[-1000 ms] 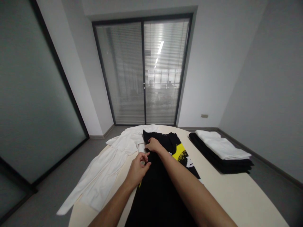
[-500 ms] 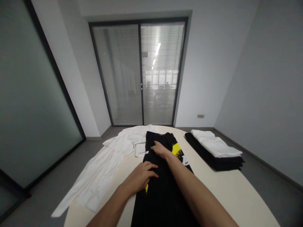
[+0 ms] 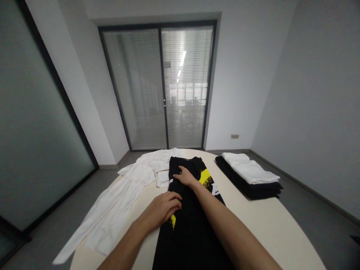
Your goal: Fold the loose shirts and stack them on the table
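Pressing down on the long black cotton T-shirt with yellow print, both hands lie open and flat, gripping nothing. My worry is that the folded side could spring back or bunch if a palm slides, since the cloth is pinned, not pinched. The left hand covers the shirt's nine o'clock edge. The right hand rests towards twelve, near the collar. The shirt lies lengthwise on the pale oval table.

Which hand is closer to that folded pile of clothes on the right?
Right. The right hand lies on the black shirt, left of the folded pile; the left hand is farther left.
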`<state>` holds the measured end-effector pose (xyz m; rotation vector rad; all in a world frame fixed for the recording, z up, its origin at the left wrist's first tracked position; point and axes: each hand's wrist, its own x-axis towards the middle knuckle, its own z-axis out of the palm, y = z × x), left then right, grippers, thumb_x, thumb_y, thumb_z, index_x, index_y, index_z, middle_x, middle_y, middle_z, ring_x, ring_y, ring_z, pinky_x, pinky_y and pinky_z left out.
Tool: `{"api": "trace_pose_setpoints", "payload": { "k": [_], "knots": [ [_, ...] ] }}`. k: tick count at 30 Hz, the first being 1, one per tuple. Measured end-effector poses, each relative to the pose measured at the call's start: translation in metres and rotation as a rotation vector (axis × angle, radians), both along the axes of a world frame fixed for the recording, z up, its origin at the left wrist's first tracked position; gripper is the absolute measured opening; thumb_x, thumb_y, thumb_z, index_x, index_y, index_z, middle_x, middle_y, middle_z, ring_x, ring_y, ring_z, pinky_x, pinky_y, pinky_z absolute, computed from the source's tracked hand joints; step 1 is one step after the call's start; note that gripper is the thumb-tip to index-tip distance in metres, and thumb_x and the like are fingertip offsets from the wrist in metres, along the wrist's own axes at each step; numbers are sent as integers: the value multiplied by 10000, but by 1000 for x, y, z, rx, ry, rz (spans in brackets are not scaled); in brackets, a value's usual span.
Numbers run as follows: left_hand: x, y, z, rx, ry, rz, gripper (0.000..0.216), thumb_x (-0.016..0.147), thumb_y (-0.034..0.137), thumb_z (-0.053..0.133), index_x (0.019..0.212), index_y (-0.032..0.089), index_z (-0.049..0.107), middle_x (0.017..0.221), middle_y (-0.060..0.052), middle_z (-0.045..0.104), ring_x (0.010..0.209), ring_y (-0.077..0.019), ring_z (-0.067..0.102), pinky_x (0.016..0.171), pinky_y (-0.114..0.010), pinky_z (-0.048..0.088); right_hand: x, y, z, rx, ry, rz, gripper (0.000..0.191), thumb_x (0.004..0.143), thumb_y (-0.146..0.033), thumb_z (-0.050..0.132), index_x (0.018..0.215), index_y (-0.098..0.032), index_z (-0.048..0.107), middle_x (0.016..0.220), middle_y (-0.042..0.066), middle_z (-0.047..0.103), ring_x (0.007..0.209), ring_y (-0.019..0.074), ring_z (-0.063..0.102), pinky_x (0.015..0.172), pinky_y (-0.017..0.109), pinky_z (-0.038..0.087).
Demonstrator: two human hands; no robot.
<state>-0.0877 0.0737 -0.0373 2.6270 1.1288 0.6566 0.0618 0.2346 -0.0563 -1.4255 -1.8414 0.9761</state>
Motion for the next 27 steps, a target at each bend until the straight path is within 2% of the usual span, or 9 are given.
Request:
{"api": "trace_pose_setpoints", "payload": {
  "k": [3, 5, 8, 11, 13, 18, 22, 24, 27],
  "knots": [
    [12, 0, -5, -1, -103, 12, 253, 973, 130, 454, 1080, 243, 654, 1281, -53, 621, 1130, -176, 605, 983, -295, 475, 12, 7, 2, 37, -27, 2, 689, 800, -206, 740, 1432, -107, 482, 1122, 117, 689, 1022, 207, 655, 915, 304, 497],
    [17, -2, -7, -27, -48, -40, 341, 931, 77, 463, 1134, 265, 661, 1342, -51, 599, 1192, -192, 584, 1023, -325, 462, 22, 10, 3, 48, -49, 9, 699, 769, -202, 767, 1413, -120, 508, 1164, 129, 677, 1047, 222, 650, 928, 319, 495],
    [19, -8, -5, -76, 66, -118, 463, 831, 16, 521, 1148, 307, 691, 1418, -34, 560, 1281, -233, 534, 1071, -387, 436, 35, 11, 1, 21, -78, 46, 718, 719, -212, 812, 1381, -122, 548, 1041, 103, 704, 871, 204, 685, 795, 299, 536],
    [18, -14, 1, -112, 75, -118, 360, 819, 49, 582, 1034, 299, 726, 1444, -18, 543, 1302, -243, 519, 1081, -397, 424, 41, 10, 0, 2, -95, 90, 723, 716, -191, 815, 1383, -111, 548, 884, 43, 699, 681, 144, 656, 665, 251, 525],
    [19, -16, 3, -129, 60, -122, 260, 842, 81, 597, 958, 278, 720, 1420, -13, 564, 1279, -233, 539, 1062, -380, 434, 43, 9, -1, 12, -104, 104, 713, 716, -167, 812, 1378, -105, 553, 868, 29, 691, 657, 125, 639, 653, 238, 515],
    [32, -16, 3, -86, -71, -129, 217, 949, 134, 501, 1024, 251, 668, 1280, -32, 654, 1191, -190, 585, 1029, -339, 445, 43, 10, -1, 83, -127, 64, 633, 781, -149, 741, 1384, -124, 551, 1050, 81, 690, 865, 167, 670, 818, 281, 517],
    [41, -21, 3, -90, -44, -184, 333, 903, 105, 524, 1136, 290, 672, 1342, -22, 620, 1240, -214, 551, 1079, -386, 413, 47, 8, -1, 90, -151, 68, 696, 780, -208, 759, 1422, -111, 510, 1177, 140, 676, 1064, 229, 658, 962, 329, 481],
    [43, -25, 3, -125, 8, -225, 378, 843, 79, 561, 1109, 310, 696, 1386, -7, 593, 1290, -239, 517, 1104, -419, 393, 50, 5, -1, 89, -158, 99, 758, 756, -238, 787, 1441, -113, 488, 1227, 157, 664, 1104, 245, 652, 981, 336, 477],
    [44, -28, 4, -176, 30, -242, 259, 821, 123, 627, 997, 290, 716, 1394, -7, 588, 1340, -271, 472, 1118, -459, 374, 54, -1, 1, 151, -200, 168, 760, 771, -246, 769, 1459, -133, 467, 1261, 159, 657, 1143, 253, 640, 996, 344, 471]
  ]
}}
